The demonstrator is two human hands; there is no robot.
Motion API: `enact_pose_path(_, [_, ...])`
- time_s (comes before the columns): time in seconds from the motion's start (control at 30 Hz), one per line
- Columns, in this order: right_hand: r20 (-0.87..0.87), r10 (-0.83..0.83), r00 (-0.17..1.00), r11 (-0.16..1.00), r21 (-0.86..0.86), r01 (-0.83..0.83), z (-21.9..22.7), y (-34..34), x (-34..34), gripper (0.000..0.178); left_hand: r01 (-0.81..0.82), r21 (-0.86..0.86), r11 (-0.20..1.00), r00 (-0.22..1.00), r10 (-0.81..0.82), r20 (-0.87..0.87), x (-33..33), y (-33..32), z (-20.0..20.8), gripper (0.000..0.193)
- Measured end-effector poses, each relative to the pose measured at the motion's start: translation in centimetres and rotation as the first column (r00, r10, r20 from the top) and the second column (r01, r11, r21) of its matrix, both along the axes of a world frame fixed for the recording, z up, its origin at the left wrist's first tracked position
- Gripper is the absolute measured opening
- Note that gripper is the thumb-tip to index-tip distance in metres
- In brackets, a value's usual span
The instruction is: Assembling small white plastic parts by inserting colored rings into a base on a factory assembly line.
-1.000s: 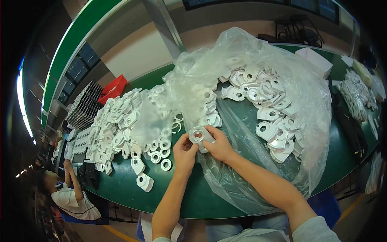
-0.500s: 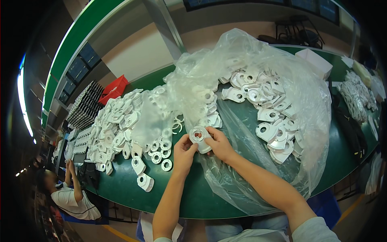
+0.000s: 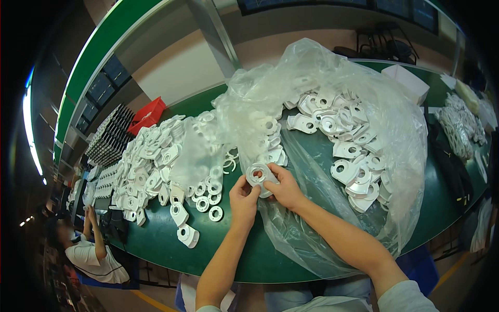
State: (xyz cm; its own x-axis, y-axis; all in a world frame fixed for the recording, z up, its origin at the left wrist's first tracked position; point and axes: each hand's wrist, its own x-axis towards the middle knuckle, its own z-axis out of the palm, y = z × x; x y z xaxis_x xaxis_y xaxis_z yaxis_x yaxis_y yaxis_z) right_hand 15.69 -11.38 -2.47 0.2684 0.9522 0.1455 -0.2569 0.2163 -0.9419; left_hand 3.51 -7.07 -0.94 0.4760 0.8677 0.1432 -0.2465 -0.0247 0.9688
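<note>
- The pale, flat part [image 3: 265,177] with a round collar and a through-hole is held above the middle of the tabletop [image 3: 179,257], over the left side of the clear plastic bag [image 3: 405,135].
- Left hand [image 3: 243,200]: fingers curled nearly closed, pinching the part's left side; right hand [image 3: 285,190]: thumb on its face, fingers bent round the far side. Fingertips show through the hole.
- It looks stiff and light, probably moulded plastic or thin metal; the smooth face may be slippery. The outer rim and the collar seem the surest places to grip; thin edges might scratch or chip.
- The loose bag spreads to the near edge, beneath the right forearm; its folds could snag a wrist. Similar parts [image 3: 358,174] lie inside, toward the far edge.
- Left of the hands, loose rings [image 3: 211,213] lie beside a heap of like parts [image 3: 150,166] crowding the tabletop's left half.
- Near the far left edge: a red bin [image 3: 146,115] and stacked dark trays [image 3: 108,136].
- A white box [image 3: 408,83] sits by the far right corner.
</note>
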Motion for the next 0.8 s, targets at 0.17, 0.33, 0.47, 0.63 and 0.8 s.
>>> enact_pose_path(0.17, [0.074, -0.059, 0.996, 0.993, 0.103, 0.051, 0.0, -0.1, 0.1, 0.032, -0.063, 0.003, 0.998, 0.997, 0.063, 0.034, 0.5, 0.0, -0.5, 0.029])
enact_pose_path(0.33, [0.006, 0.042, 0.999, 0.997, -0.072, -0.041, 0.6, -0.3, 0.4, 0.034, 0.005, 0.048, 0.999, 0.999, -0.003, -0.032, -0.5, 1.2, -0.2, 0.03])
enact_pose_path(0.47, [-0.008, 0.033, 0.999, 0.998, -0.06, -0.033, 0.0, 0.3, -0.9, 0.032, 0.086, 0.099, 0.991, 0.989, -0.072, -0.13, -2.1, 2.2, 0.5, 0.027])
enact_pose_path(0.63, [-0.156, 0.118, 0.981, 0.993, 0.006, -0.119, 0.8, -0.4, 0.3, 0.028, -0.043, 0.283, 0.958, 0.948, 0.128, -0.29, -4.1, 2.8, 3.6, 0.016])
enact_pose_path(0.8, [-0.189, 0.1, 0.977, 0.994, -0.026, -0.107, 0.4, -0.2, 0.2, 0.025, -0.25, 0.104, 0.963, 0.797, 0.266, -0.542, -13.3, 5.2, 5.2, 0.02])
